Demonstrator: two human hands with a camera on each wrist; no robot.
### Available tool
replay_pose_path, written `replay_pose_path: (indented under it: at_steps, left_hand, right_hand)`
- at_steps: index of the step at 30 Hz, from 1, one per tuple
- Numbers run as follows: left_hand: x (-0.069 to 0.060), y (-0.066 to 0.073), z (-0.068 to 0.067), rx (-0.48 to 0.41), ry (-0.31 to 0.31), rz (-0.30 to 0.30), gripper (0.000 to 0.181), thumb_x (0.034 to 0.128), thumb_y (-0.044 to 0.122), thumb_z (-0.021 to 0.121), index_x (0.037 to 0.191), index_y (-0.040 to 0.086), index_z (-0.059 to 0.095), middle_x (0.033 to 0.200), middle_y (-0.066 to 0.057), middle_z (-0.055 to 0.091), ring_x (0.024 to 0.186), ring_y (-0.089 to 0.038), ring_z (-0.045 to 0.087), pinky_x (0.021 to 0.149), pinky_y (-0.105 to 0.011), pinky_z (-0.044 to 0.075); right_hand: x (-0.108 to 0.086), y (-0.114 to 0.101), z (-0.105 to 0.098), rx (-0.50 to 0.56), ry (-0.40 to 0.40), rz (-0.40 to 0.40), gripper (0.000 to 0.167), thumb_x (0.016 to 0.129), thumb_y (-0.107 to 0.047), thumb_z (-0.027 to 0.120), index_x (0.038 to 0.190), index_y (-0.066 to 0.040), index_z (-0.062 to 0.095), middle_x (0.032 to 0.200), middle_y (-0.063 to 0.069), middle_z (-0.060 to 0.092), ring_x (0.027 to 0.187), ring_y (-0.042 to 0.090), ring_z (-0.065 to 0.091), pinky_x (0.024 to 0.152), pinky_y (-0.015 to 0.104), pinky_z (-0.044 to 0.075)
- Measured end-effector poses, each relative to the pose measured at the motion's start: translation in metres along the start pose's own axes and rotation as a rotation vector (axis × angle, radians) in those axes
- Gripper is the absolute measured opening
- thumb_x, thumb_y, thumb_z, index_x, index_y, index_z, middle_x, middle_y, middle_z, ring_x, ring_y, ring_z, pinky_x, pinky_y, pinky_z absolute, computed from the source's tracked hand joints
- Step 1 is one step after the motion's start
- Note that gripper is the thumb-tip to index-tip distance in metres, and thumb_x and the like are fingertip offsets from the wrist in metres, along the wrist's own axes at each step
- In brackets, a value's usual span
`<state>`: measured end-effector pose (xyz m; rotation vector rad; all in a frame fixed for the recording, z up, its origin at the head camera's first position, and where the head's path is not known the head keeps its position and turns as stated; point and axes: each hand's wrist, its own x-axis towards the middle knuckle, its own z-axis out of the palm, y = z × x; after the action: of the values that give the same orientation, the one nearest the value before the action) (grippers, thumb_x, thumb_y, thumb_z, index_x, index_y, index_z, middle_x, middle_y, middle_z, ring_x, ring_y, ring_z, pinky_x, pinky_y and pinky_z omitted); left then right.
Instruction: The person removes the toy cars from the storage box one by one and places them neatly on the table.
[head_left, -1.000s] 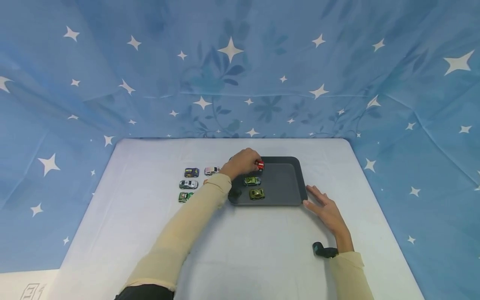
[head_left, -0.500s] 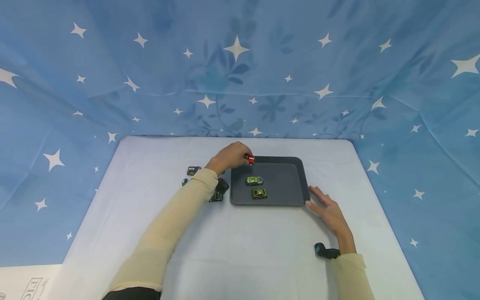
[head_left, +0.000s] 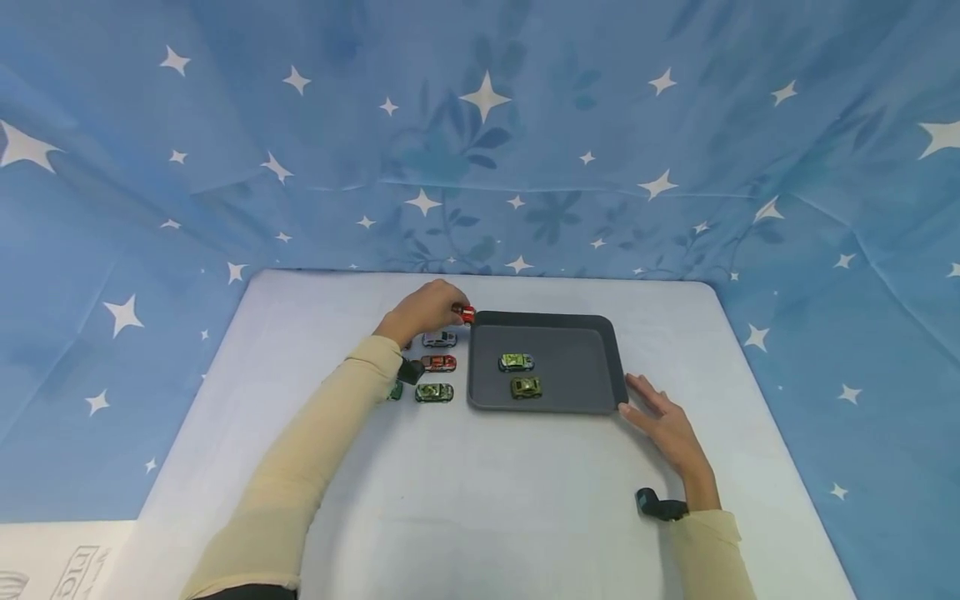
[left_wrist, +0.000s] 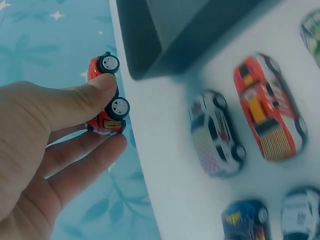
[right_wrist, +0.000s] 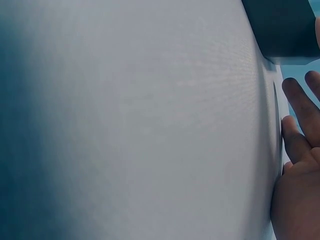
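Note:
My left hand [head_left: 423,311] pinches a red toy car [head_left: 467,314] between thumb and fingers, just left of the dark grey tray's [head_left: 547,319] back left corner. In the left wrist view the red car's wheels [left_wrist: 119,107] face the tray side, and the thumb covers part of its body. Inside the tray lie a bright green toy car [head_left: 516,362] and an olive green toy car [head_left: 526,387]. My right hand [head_left: 670,431] has its fingers spread at the tray's front right corner, thumb and a fingertip at the rim.
Left of the tray stand a silver toy car [head_left: 439,338], a red-orange toy car [head_left: 438,363] and a green camouflage toy car [head_left: 434,392]. More cars, such as a dark blue one [left_wrist: 245,220], are partly hidden by the left arm in the head view.
My left hand has carried the red toy car left, from over the tray's back left part to outside its left edge. The right hand stays at the tray corner.

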<state>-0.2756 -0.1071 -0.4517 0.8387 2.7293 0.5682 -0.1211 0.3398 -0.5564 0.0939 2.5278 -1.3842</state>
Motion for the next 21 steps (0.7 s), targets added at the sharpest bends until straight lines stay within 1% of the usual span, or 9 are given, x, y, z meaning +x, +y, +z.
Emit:
replay_pose_path:
  at_steps: [4, 10, 16, 21]
  left_hand:
    - [-0.008, -0.009, -0.001, -0.013, 0.004, -0.01, 0.028, 0.0982, 0.007, 0.079, 0.125, 0.001, 0.078, 0.117, -0.012, 0.078, 0.1, -0.024, 0.072, 0.091, -0.04, 0.059]
    - [-0.024, -0.025, -0.005, -0.003, -0.001, -0.019, 0.029, 0.0983, 0.006, 0.079, 0.126, 0.0, 0.078, 0.12, -0.013, 0.077, 0.108, -0.028, 0.072, 0.098, -0.043, 0.058]
    - [-0.039, -0.043, -0.009, 0.006, -0.002, -0.06, 0.03, 0.0978, 0.008, 0.08, 0.126, 0.0, 0.078, 0.12, -0.013, 0.077, 0.109, -0.028, 0.071, 0.098, -0.045, 0.057]
    - [-0.051, -0.056, -0.011, 0.0, -0.009, -0.08, 0.029, 0.0973, 0.006, 0.08, 0.126, -0.001, 0.077, 0.118, -0.014, 0.077, 0.107, -0.029, 0.072, 0.097, -0.046, 0.058]
  right_hand:
    - [0.001, 0.0, 0.0, 0.001, 0.002, 0.005, 0.08, 0.102, -0.046, 0.073, 0.169, -0.02, 0.038, 0.177, 0.012, 0.017, 0.16, 0.051, -0.006, 0.121, 0.077, 0.0]
    - [0.001, 0.001, 0.001, 0.014, -0.001, 0.019, 0.081, 0.101, -0.046, 0.074, 0.169, -0.018, 0.038, 0.176, 0.012, 0.017, 0.16, 0.049, -0.006, 0.121, 0.076, -0.001]
    - [0.002, 0.0, 0.0, 0.009, -0.002, 0.004, 0.081, 0.102, -0.046, 0.073, 0.169, -0.018, 0.038, 0.176, 0.014, 0.017, 0.16, 0.05, -0.006, 0.122, 0.075, -0.001]
    - [0.001, -0.002, 0.0, 0.008, -0.004, 0.008, 0.081, 0.102, -0.046, 0.073, 0.169, -0.019, 0.037, 0.176, 0.014, 0.017, 0.16, 0.051, -0.007, 0.122, 0.076, -0.001]
